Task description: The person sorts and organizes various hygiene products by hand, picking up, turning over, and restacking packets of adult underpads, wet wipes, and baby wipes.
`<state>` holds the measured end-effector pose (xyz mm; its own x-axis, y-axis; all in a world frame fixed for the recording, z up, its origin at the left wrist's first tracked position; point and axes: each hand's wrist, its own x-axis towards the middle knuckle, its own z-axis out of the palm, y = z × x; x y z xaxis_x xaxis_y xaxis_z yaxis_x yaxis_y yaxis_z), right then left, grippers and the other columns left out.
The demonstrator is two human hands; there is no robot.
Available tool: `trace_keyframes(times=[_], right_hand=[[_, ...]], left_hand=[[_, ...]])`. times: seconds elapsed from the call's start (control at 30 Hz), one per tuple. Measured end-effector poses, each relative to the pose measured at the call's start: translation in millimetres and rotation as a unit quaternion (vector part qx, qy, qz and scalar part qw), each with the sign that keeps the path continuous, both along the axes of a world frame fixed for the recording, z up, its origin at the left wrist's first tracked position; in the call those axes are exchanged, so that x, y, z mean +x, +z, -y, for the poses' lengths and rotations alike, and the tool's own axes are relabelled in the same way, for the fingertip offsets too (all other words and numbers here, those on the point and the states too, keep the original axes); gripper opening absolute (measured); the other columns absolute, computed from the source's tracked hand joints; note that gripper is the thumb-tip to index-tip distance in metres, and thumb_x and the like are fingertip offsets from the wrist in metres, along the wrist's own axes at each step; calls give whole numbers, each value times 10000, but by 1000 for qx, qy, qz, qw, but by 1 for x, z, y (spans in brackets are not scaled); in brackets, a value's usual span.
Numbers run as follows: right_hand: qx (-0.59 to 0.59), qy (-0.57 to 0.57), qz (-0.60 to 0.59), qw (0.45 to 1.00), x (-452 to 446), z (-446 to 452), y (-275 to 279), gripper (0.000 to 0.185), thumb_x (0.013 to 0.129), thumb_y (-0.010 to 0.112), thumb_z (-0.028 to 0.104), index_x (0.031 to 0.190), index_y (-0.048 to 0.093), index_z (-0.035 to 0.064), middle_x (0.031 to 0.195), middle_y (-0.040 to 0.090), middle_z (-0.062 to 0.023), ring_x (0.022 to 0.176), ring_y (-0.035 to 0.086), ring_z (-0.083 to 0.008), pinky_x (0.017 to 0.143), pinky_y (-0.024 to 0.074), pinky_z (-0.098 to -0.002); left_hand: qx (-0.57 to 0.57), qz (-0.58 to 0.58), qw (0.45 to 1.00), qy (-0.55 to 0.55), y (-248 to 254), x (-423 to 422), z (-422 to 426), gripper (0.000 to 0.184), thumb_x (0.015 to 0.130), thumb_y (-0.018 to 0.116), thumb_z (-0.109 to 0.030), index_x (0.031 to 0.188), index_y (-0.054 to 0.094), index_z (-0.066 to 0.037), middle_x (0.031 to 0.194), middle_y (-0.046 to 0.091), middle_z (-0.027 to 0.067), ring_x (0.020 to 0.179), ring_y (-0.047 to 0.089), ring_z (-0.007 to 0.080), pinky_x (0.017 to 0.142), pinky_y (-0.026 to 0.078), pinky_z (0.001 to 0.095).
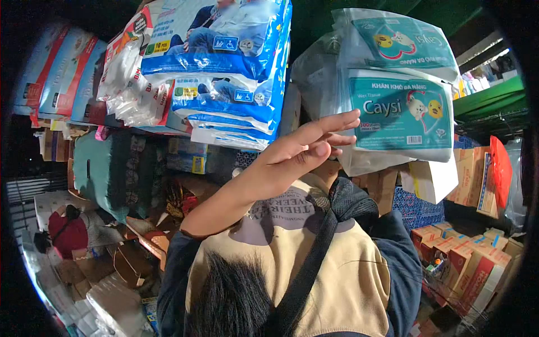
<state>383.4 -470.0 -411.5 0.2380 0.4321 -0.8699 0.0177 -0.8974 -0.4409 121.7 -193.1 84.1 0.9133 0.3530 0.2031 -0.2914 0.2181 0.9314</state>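
Observation:
My left hand [320,140] reaches across in front of my chest, bare forearm slanting up to the right. Its fingers are stretched and apart, with nothing in them. The fingertips overlap the left edge of a teal-and-clear Caysi wet tissue pack [401,115]; whether they touch it I cannot tell. Another Caysi pack [398,45] sits above it. Left of the hand is a stack of blue-and-white diaper packs [224,67]. A small patch of skin shows below my left hand, beside black mesh; it may be my right hand, whose fingers are hidden.
Blue boxes with red bands [59,76] stand at the upper left, above a large green bundle [101,174]. Cardboard cartons [471,269] are piled at the lower right. A red plastic bag [499,168] hangs at the right. A black strap [309,264] crosses my tan shirt.

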Motion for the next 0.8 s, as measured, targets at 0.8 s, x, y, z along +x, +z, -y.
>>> trace_keyframes(times=[0.8], right_hand=[[7,-3,-38,999,-25,-13,20,466,930,421,439,1151,582,62,1111,576,-161,1025,504,-275,936,383,-400]], left_hand=[[-9,-27,999,14,-20,-25,3,442,984,412,-186,1396,336,-44,1417,381,79,1230,443,214,988,376,320]])
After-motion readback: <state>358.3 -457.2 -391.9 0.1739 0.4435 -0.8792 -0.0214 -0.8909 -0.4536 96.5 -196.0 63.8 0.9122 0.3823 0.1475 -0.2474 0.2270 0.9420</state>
